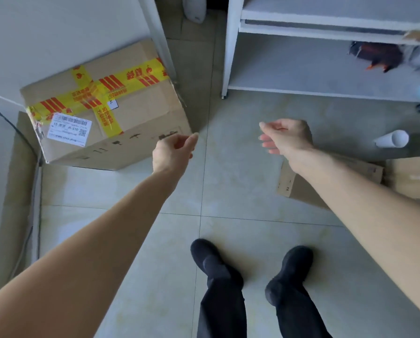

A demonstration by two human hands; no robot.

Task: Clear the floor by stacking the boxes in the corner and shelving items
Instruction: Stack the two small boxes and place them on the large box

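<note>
A large cardboard box [101, 111] with yellow and red tape and a white label stands on the floor in the corner at the upper left. My left hand [173, 151] hovers just off its near right corner, fingers loosely curled and holding nothing. My right hand [285, 136] is out over the bare tiles in the middle, also loosely curled and holding nothing. A flat cardboard box [294, 186] lies on the floor to the right, partly hidden by my right forearm. Another box [409, 176] sits beside it at the right edge.
A white shelf unit [301, 57] stands at the back right, holding a dark red and black item [377, 54]. A white paper roll [391, 139] lies on the floor before it. Flattened cardboard [16, 191] and a cable run along the left wall. My feet are at the bottom.
</note>
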